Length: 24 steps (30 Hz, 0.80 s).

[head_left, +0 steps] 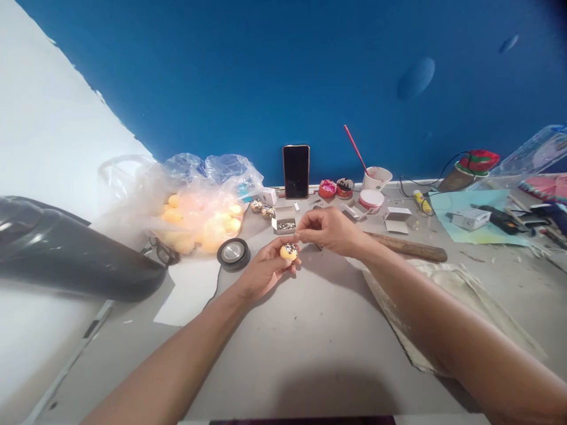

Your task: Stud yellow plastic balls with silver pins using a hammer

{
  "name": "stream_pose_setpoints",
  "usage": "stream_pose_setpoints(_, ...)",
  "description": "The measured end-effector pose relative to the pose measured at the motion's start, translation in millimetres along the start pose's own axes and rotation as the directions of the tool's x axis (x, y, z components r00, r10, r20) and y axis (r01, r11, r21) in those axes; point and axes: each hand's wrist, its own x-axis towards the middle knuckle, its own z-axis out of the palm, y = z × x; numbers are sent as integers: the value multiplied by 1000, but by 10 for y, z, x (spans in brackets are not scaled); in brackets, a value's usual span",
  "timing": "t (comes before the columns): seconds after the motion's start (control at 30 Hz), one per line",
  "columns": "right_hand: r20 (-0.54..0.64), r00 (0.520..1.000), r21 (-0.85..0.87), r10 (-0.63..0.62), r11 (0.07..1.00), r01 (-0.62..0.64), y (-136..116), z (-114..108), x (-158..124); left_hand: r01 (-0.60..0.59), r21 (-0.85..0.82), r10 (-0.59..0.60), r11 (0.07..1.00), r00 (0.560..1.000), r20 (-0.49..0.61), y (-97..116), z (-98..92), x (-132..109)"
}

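My left hand (267, 268) is wrapped round a small yellow ball (288, 254), whose top is partly covered with shiny silver and dark pieces. Just above the ball, my right hand (325, 229) has thumb and fingertips pinched together; whatever may be between them is too small to make out. Behind both hands lies an open white box (284, 226) of small shiny silver pieces. Farther back to its left are silver-covered balls (268, 211). A clear plastic bag (208, 221) of yellow balls stands left of my left hand.
A phone (296, 171) leans against the blue wall. Right of it stand a paper cup (376, 178) with a red stick and a pink-lidded jar (371, 199). A wooden stick (410, 247) and a cloth (460, 307) lie by my right arm. A dark round lid (233, 254) sits left.
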Motion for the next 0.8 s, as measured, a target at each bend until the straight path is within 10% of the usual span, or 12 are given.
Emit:
stream_pose_setpoints(0.3, -7, 983, 546, 185, 824, -152, 581, 122, -208, 12, -20, -12, 1000, 1000, -8, -3, 35, -28)
stream_pose_setpoints(0.8, 23, 980, 558, 198, 811, -177, 464, 242, -252, -69, 37, 74, 997, 989, -131, -98, 28, -5)
